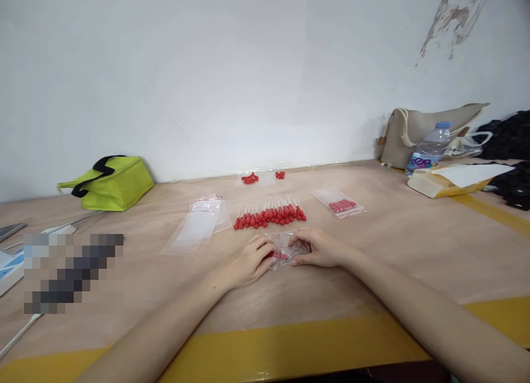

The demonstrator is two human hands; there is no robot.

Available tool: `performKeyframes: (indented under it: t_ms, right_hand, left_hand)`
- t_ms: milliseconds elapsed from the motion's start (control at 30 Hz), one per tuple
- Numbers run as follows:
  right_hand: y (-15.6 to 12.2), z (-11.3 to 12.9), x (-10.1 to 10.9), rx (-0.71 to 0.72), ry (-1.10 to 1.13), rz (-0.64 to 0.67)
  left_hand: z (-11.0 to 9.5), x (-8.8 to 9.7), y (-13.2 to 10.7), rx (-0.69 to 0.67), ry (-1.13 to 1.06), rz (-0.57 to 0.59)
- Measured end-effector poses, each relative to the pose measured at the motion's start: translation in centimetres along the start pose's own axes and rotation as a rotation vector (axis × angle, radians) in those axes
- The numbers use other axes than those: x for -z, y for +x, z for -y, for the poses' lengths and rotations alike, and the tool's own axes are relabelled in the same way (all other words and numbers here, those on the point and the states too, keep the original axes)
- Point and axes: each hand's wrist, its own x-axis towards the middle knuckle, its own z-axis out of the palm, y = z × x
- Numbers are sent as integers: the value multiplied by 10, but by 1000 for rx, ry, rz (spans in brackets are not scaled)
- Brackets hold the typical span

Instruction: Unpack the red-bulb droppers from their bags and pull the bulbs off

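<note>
My left hand (250,260) and my right hand (317,248) both pinch a small clear plastic bag (283,247) that lies on the table between them; red-tipped pieces show inside it. Just beyond the bag lies a row of several droppers with red bulbs (270,214). A stack of empty clear bags (202,223) lies to the left of the row. A filled bag of red-bulbed droppers (340,204) lies to the right. Near the wall sit another clear bag with red bulbs (252,178) and a few loose red bulbs (280,175).
A lime-green lunch bag (111,183) stands at the back left. At the back right are a beige tote (418,130), a water bottle (429,148), a yellow-edged box (451,180) and dark cloth (512,151). A yellow stripe (265,350) marks the table's front edge.
</note>
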Motion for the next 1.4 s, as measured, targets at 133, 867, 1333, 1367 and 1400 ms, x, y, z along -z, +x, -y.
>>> performKeyframes:
  t_ms: [133, 867, 1333, 1367, 1400]
  right_hand:
    - [0, -1, -1, 8, 3, -9]
    - [0, -2, 1, -24, 58, 10]
    - [1, -2, 0, -48, 47, 24]
    - [1, -2, 0, -44, 45, 21]
    - [1, -2, 0, -40, 45, 20]
  left_hand:
    - [4, 0, 2, -24, -24, 22]
    - [18, 24, -18, 117, -25, -25]
    - [2, 50, -19, 399, -36, 411]
    - [3, 55, -20, 436, -73, 468]
    - [6, 60, -22, 480, -131, 528]
